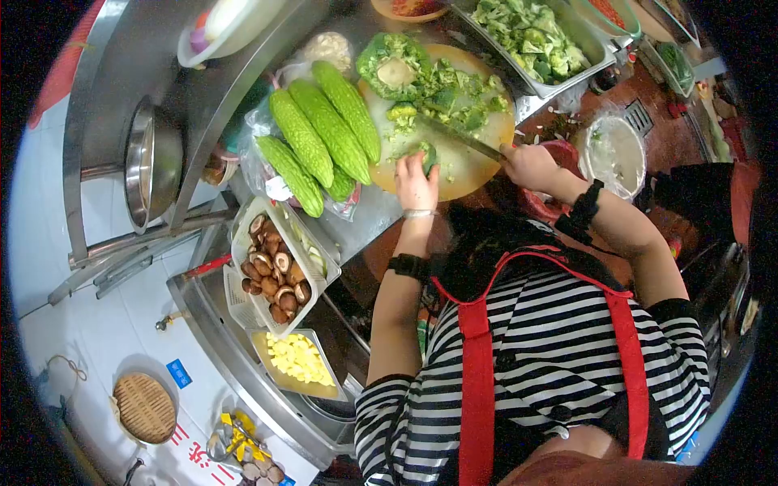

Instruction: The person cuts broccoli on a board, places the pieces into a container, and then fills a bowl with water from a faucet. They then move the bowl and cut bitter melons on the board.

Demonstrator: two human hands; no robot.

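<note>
My left hand (415,183) presses a green broccoli piece (427,154) down on the round wooden cutting board (470,174). My right hand (528,166) grips the handle of a knife (462,139), whose blade lies across the board toward the piece under my left hand. More cut broccoli (454,97) is spread over the far half of the board, with a large broccoli head (395,65) at its far left edge.
Several bitter gourds (320,134) lie on plastic left of the board. A metal tray of cut broccoli (531,32) stands beyond it. A white basket of mushrooms (271,267) and a tray of yellow cubes (298,360) sit nearer left. A plastic-lined bucket (616,154) is on the right.
</note>
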